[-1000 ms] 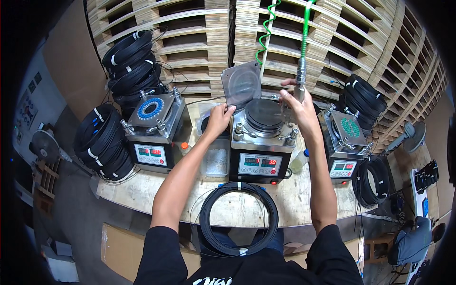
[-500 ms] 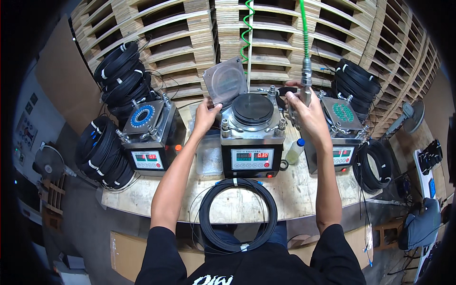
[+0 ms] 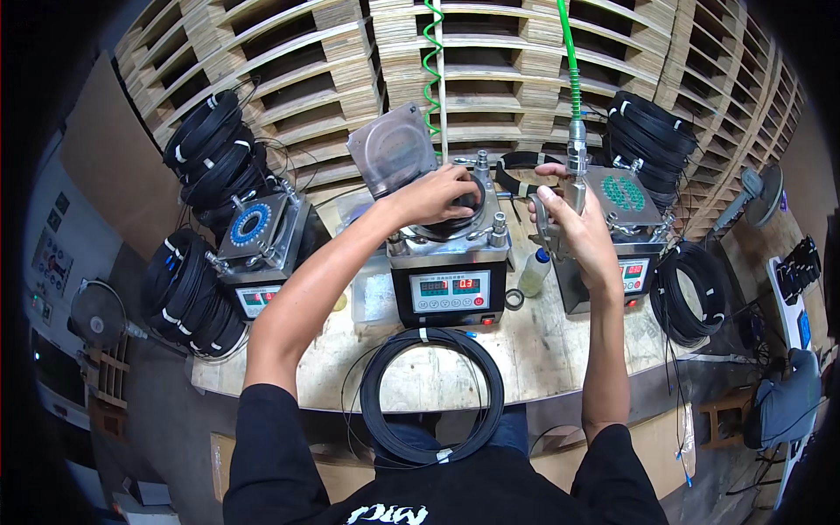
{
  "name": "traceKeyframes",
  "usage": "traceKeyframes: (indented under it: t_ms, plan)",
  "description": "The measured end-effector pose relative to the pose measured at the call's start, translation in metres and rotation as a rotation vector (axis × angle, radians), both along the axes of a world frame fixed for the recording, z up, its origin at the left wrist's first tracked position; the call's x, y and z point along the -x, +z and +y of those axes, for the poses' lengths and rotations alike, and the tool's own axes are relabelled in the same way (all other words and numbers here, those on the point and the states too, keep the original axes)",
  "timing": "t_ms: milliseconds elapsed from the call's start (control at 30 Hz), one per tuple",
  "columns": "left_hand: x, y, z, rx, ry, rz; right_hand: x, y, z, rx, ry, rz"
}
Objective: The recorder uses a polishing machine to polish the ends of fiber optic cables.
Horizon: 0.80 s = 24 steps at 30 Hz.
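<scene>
Reaching in since half a second ago, the worker's left hand (image 3: 442, 194) now covers the black disc (image 3: 455, 214) atop the middle machine (image 3: 448, 262), fingers curled on it.

Right hand (image 3: 573, 229), at 2 o'clock, is clamped around a metal air gun (image 3: 573, 171) on a green hose (image 3: 567, 48). A black cable coil (image 3: 433, 394) hangs off the wooden bench (image 3: 542, 350) edge at 6 o'clock; stacked pallets (image 3: 490, 70) wall the far side.
</scene>
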<state>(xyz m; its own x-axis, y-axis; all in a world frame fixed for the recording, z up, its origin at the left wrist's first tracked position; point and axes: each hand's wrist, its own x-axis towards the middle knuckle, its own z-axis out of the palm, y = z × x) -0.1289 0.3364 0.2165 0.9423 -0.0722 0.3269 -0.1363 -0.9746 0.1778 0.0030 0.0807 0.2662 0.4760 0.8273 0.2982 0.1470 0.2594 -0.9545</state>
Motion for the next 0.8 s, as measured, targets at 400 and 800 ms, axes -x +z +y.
traceKeyframes:
  t_ms: [400, 800]
  plan:
    - [-0.004, 0.016, -0.027, -0.685, -0.032, -0.02, -0.009, -0.007, -0.002, -0.028, 0.008, -0.009]
    - [0.049, 0.024, -0.012, 0.007, 0.453, -0.145, 0.018, -0.002, 0.05, -0.051, 0.159, 0.053]
